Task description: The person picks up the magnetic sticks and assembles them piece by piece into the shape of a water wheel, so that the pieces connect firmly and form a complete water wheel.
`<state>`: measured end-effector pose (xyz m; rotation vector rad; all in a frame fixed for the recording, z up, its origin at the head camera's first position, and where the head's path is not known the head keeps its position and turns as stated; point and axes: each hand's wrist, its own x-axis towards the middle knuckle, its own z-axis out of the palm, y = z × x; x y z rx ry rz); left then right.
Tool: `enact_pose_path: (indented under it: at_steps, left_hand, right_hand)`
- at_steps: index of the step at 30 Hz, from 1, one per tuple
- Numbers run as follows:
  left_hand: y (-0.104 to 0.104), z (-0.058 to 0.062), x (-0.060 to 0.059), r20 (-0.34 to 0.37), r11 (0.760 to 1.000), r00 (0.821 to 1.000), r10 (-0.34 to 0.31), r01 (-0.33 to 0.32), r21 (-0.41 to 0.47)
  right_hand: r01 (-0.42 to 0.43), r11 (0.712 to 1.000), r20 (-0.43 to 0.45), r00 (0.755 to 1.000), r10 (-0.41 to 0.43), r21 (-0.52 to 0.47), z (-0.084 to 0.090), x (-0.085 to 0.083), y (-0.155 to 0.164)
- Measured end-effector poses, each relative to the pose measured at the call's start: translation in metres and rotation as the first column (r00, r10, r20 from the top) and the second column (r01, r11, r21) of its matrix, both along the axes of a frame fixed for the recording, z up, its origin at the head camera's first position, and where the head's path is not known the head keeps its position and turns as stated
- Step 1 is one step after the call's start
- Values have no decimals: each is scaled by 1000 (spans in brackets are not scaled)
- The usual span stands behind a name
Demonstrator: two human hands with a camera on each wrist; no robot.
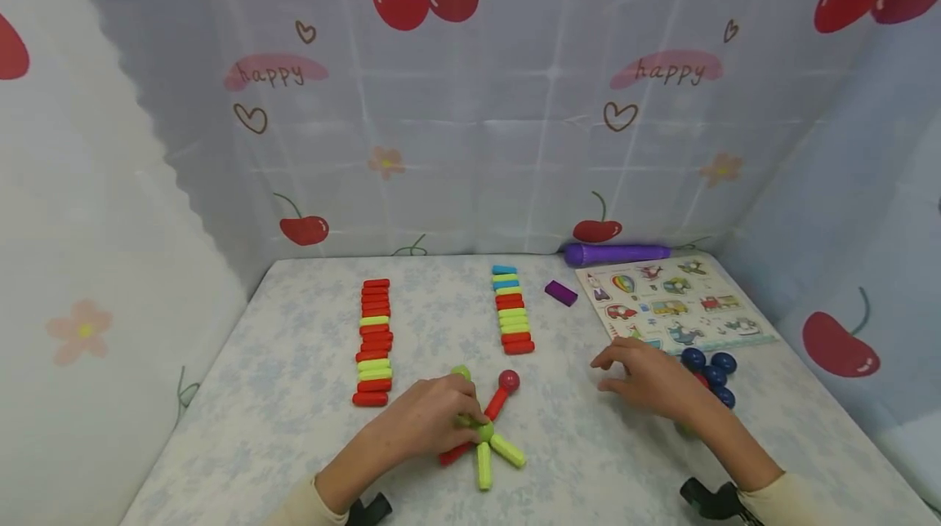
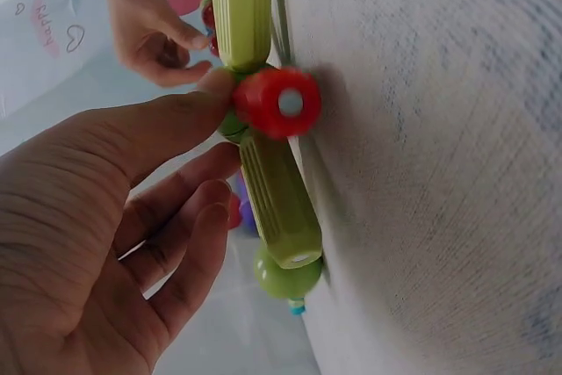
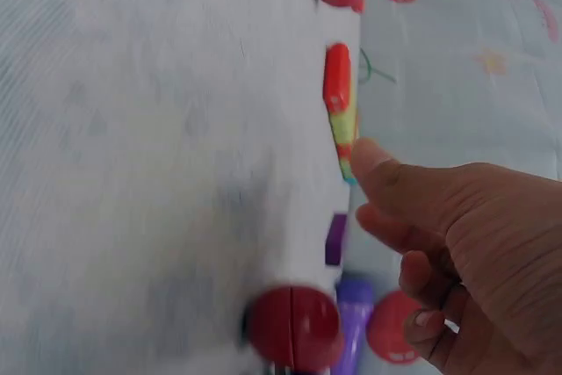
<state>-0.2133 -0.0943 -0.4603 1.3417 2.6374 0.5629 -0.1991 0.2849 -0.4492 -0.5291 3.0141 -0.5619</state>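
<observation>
Two bare hands share a blue-patterned worktop (image 1: pixel 441 322), where we find a many-armed figure (image 1: pixel 485 434) of rods and balls lying flat in the near middle, well short of the back edge. Our left hand (image 1: pixel 430 418) is the nearer by far: thumb and finger pinch the figure beside its green hub, which lies just right of the fingertips. From there a red rod (image 1: pixel 497 404) slants toward the back edge and rightward, capped by a red ball (image 1: pixel 509 381). Two yellow-green rods (image 1: pixel 507 451) point toward the worktop's near side, their outer ends uncapped.

To the figure's right, and well apart from it, our right hand (image 1: pixel 643 377) hangs with thumb and fingers loosely bent and spread, holding nothing, fingertips turned toward the left edge. We judge that sideways gap, with the red ball on its near flank, to be the relation that counts. Blue balls (image 1: pixel 713 374) cluster beside the right wrist, on the right edge's side, just in front of a picture board (image 1: pixel 643 322) in the back right corner.

Farther back we see two columns of rods, one on the left (image 1: pixel 376 330), the other near the middle (image 1: pixel 512 309).
</observation>
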Motion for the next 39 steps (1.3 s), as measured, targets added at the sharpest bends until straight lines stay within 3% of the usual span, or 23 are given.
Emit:
enact_pose_path:
  at_steps: [5,10,16,21,24,29,33,39]
  left_hand:
    - [1,1,0,-30,1000,1000,-10,10,6]
    - [2,-1,-1,-7,1000,1000,7,-7,3]
    - [2,-4,0,8,999,999,39,-39,3]
    - [3,-4,0,-12,999,999,41,-41,11]
    - [4,-4,0,-16,999,999,36,-36,10]
    - [5,-4,1,-22,999,999,34,-34,0]
    - [5,-4,0,-24,999,999,40,-41,-7]
    - [3,-3,0,-24,999,999,41,-41,-2]
  right_hand:
    - [77,995,1,997,-77,61,7,15,28]
    - [136,986,32,990,-139,93,5,24,42]
    - [162,981,45,985,-168,108,1,29,45]
    - [158,986,68,984,-162,58,-3,28,35]
    - [131,991,125,983,-132,13,-5,28,22]
    - [-18,997,163,986,30,-75,-9,26,-10]
    - [-125,981,164,975,149,-145,-13,23,-34]
    - [-202,957,166,957,238,-209,-19,20,-58]
